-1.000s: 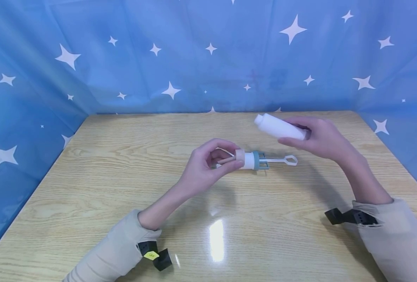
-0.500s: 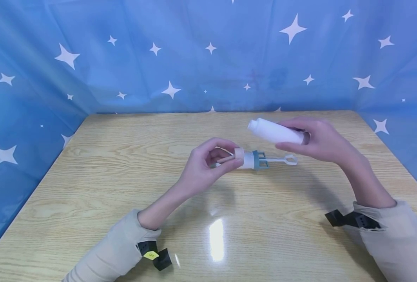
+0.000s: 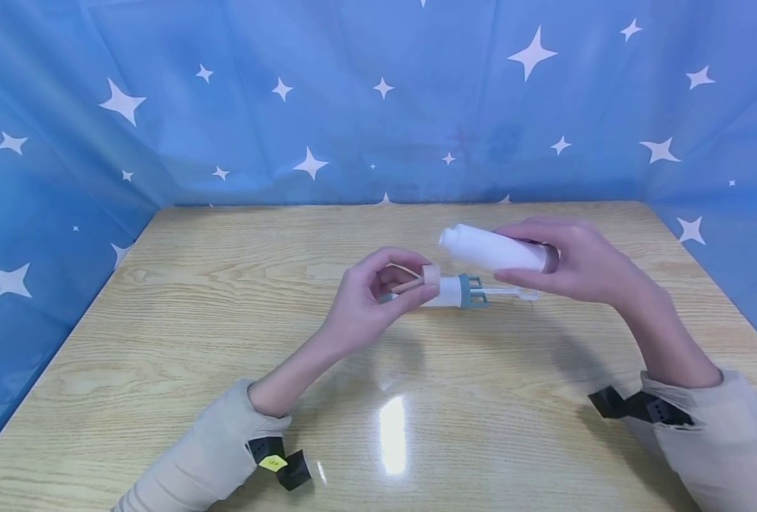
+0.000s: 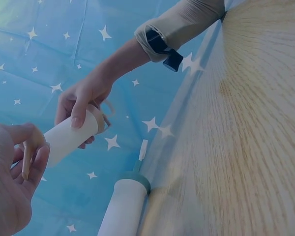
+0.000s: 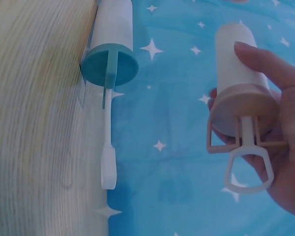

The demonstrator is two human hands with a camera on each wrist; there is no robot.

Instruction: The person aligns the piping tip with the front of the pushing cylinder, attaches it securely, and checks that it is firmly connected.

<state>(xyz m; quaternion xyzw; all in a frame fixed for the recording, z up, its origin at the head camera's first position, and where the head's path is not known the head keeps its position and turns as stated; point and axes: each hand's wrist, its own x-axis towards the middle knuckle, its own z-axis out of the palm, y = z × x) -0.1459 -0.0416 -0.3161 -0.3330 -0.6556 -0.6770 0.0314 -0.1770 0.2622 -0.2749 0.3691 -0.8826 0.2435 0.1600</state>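
Note:
My left hand [image 3: 368, 295] pinches a small beige cap [image 3: 430, 274] with thin prongs or a spout; part of it is hidden by the fingers. My right hand [image 3: 577, 259] grips a white syringe-like tube [image 3: 490, 247], its narrow end tilted toward the left hand. In the right wrist view this tube has a beige collar [image 5: 243, 105] and a white pull ring [image 5: 248, 189]. A second white tube [image 3: 447, 291] with a teal collar [image 3: 465, 291] and white plunger handle [image 5: 108, 167] lies on the table beyond the left fingertips. Cap and held tube look apart in the head view.
The wooden table [image 3: 193, 313] spreads under both arms, with a bright light reflection near the front. Behind it hangs a blue star-patterned curtain [image 3: 340, 107]. Black wrist cameras [image 3: 279, 462] sit on both grey sleeves.
The right hand has brought its white tube left and slightly down, nearer the left hand, covering part of the second tube's handle. The left hand has barely moved.

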